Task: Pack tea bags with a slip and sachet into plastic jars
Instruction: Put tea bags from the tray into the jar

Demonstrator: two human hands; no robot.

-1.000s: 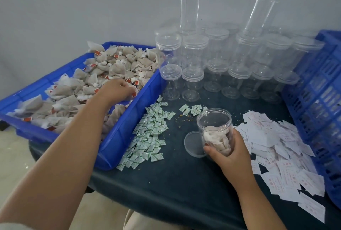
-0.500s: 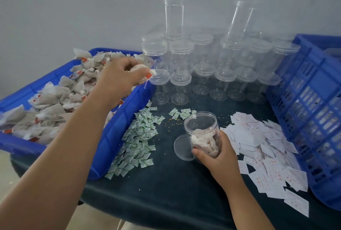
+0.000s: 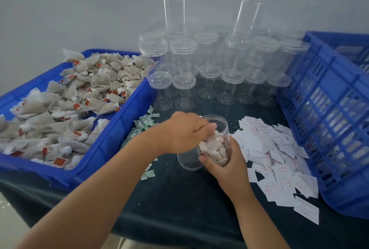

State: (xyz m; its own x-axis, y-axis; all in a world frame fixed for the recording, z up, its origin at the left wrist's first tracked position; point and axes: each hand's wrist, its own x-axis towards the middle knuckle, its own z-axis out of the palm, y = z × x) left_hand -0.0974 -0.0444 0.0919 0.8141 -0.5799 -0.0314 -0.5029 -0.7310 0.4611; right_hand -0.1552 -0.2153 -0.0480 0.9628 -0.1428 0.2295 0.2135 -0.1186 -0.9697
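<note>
Right hand point(image 3: 225, 165): grips the open plastic jar point(image 3: 224, 129) low on its side, between the sachets point(image 3: 144, 124) and the slips point(image 3: 275, 154).
Left hand point(image 3: 185, 131): fingers curled into the jar mouth, pinching a tea bag point(image 3: 215, 135).
Behind: lidded empty jars point(image 3: 183, 49).

No legible text on anything.

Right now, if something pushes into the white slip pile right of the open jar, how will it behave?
The slips look thin and flat, overlapping loosely, so they would probably slide and scatter rather than move together. Lying flat on the dark cloth, a single one is likely hard to pinch.
</note>
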